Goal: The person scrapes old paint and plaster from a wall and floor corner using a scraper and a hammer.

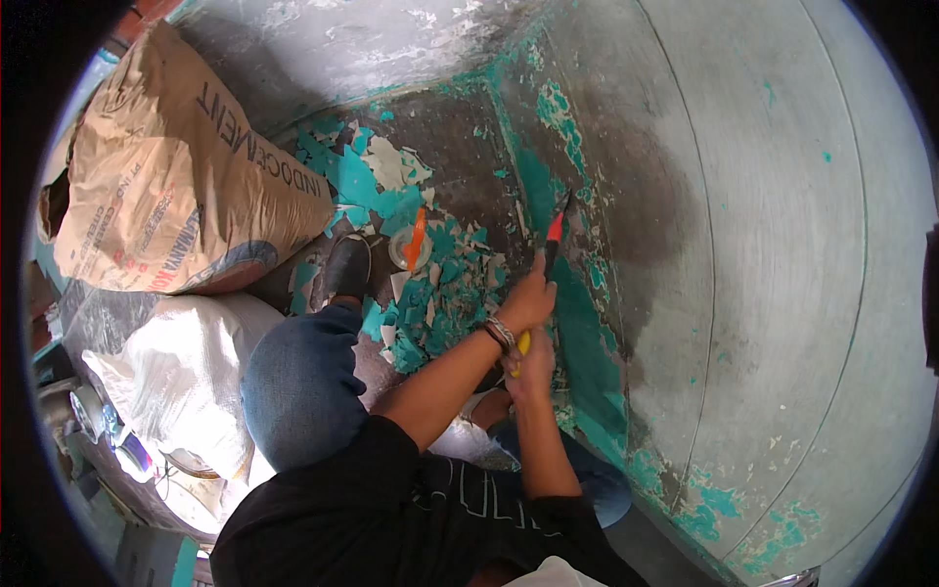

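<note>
My left hand (529, 298), with bands on its wrist, is closed round a scraper-like tool (555, 233) with a red and black handle. Its narrow dark tip meets the lower wall (577, 225), just above the green paint strip along the base. Below it, my right hand (533, 364) is closed on a yellow grip (521, 350). Whether this grip belongs to the same tool, I cannot tell. Green and cream paint flakes (445, 293) lie on the floor left of my hands. Among them an orange strip-like piece (418, 235) rests across a small round pale container (406, 252).
A large brown paper sack (176, 176) stands at the upper left, with a white woven sack (186, 362) below it. My shoe (348, 266) is planted beside the flakes. Patches of green paint (559, 122) cling to the grey wall near the corner.
</note>
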Demonstrator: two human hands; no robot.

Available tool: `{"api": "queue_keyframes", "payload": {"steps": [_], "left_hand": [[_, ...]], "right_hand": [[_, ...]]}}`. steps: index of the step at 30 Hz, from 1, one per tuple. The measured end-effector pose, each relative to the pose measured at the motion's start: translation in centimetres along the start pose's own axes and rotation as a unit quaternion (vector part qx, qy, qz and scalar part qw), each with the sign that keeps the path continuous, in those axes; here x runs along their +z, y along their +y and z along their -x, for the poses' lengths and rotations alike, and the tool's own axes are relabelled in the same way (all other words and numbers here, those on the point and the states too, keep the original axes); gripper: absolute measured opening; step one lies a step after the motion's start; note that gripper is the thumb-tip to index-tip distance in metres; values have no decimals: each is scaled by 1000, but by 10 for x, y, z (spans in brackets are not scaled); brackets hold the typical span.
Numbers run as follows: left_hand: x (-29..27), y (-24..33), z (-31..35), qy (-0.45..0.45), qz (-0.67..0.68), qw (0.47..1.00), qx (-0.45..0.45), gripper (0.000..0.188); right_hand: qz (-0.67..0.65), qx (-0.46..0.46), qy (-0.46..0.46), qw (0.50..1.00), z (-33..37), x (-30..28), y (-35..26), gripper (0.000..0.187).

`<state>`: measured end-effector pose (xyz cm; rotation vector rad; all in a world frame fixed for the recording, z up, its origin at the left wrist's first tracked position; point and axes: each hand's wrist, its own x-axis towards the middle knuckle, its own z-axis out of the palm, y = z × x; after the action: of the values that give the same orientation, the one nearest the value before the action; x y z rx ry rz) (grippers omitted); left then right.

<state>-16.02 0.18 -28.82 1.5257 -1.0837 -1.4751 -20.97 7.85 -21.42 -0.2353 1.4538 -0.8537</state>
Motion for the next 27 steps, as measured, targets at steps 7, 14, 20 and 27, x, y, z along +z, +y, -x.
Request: {"api": "queue_keyframes", "payload": {"steps": [7,14,20,27], "left_hand": [[-34,46,-12,-87,157,974,-137,72],[-17,59,-13,-71,456,883,-88,33],[-40,64,-33,-83,471,869,-129,26],[-56,59,-22,-156,359,914,-105,28]], "right_hand": [[-116,33,-60,991,3,14,-37,20],[-467,105,-245,843,35,34,-68,20],[-454,68,-222,860,37,75,-69,18],[-382,43,-173,907,48,80,-51,19]]}}
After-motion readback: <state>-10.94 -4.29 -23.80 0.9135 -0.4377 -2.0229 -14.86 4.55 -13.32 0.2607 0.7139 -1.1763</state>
